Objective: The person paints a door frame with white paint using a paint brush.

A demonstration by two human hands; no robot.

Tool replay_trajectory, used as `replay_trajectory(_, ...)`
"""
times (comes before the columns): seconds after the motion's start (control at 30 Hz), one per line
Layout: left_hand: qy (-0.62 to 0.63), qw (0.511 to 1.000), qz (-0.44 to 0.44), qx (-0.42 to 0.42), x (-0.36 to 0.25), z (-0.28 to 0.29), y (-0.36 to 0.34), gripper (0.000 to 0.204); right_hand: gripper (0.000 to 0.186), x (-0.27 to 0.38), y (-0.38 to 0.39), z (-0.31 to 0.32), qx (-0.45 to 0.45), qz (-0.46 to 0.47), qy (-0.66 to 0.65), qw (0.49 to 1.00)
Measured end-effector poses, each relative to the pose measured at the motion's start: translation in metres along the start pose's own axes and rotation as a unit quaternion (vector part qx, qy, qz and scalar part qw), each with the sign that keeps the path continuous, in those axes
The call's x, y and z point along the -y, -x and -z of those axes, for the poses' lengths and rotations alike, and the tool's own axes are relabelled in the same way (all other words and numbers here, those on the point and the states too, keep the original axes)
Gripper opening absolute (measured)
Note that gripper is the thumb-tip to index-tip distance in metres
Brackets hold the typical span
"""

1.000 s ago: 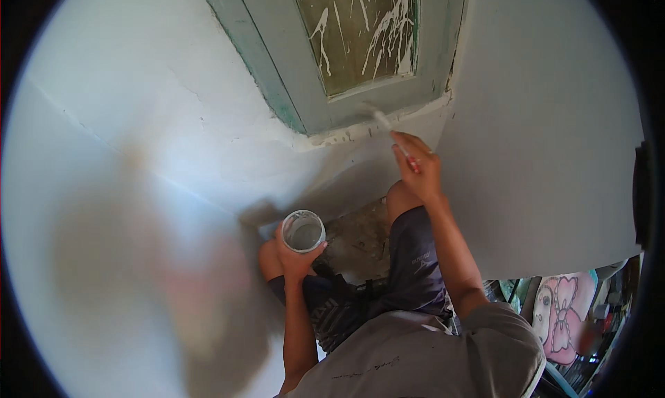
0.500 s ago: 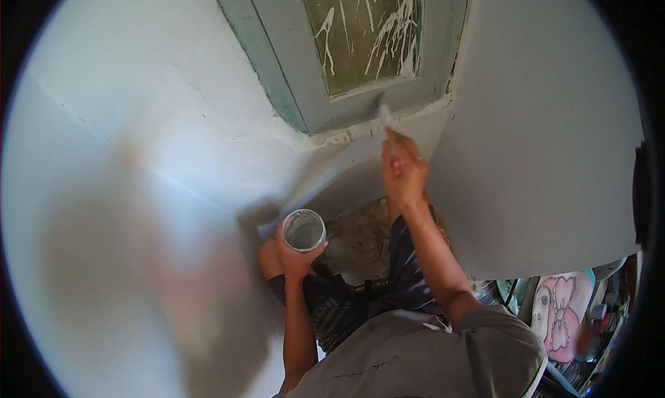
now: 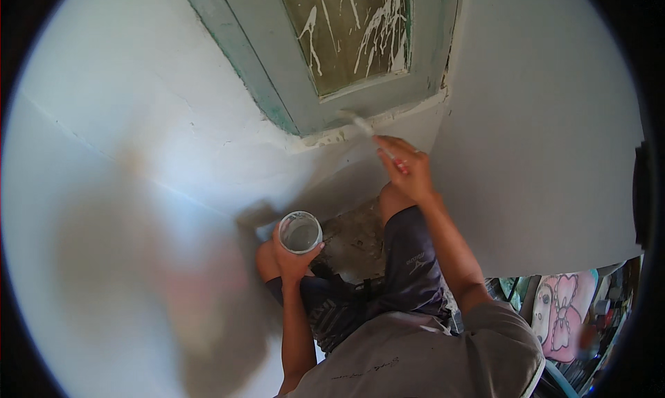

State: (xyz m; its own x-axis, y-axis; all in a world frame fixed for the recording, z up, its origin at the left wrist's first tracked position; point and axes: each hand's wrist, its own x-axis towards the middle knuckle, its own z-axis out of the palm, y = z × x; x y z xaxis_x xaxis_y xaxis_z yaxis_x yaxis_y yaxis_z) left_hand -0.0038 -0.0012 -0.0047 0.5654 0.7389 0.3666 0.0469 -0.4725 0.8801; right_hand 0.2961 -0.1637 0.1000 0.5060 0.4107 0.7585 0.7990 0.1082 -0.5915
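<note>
My left hand (image 3: pixel 295 263) is wrapped round a clear tub of grey paint (image 3: pixel 300 232), held over my left knee. A paintbrush (image 3: pixel 361 126) is gripped by its handle in my right hand (image 3: pixel 409 166). Its bristle end lies against or just over the bottom rail of a grey-painted window frame (image 3: pixel 315 114); contact is hard to tell. Old green paint shows along the frame's left edge. Inside the frame, the brownish pane (image 3: pixel 346 38) is streaked with white drips.
A white wall (image 3: pixel 138 86) runs along the left and below the frame, with a plain grey wall or panel (image 3: pixel 540 135) on the right. Between my knees is rough brown ground (image 3: pixel 353 242). At lower right lie a pink patterned item (image 3: pixel 561 315) and assorted clutter.
My right hand has swung the brush tip leftward along the bottom rail, and the brush is now more slanted. My right knee shows further out. The left hand still holds the tub.
</note>
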Motion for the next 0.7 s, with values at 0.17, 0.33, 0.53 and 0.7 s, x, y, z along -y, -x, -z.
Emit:
replay_trajectory(0.17, -0.018, 1.0, -0.002, 0.017, -0.006, -0.003, -0.002, 0.108, 0.03, -0.039, 0.002, 0.059, -0.046, -0.077, 0.076, 0.993)
replay_trajectory(0.33, -0.018, 0.999, 0.001, 0.03, -0.006, -0.006, -0.004, 0.108, 0.028, -0.068, 0.012, 0.081, -0.163, -0.071, 0.154, 0.972)
replay_trajectory(0.53, -0.018, 1.0, 0.002, 0.025, -0.004, -0.007, -0.003, 0.108, 0.026, -0.066, 0.008, 0.056, -0.24, -0.18, 0.157, 0.941)
replay_trajectory(0.7, -0.005, 1.0, -0.01, 0.011, -0.005, -0.005, -0.002, 0.102, 0.026, -0.04, 0.007, 0.011, -0.221, -0.146, 0.172, 0.949)
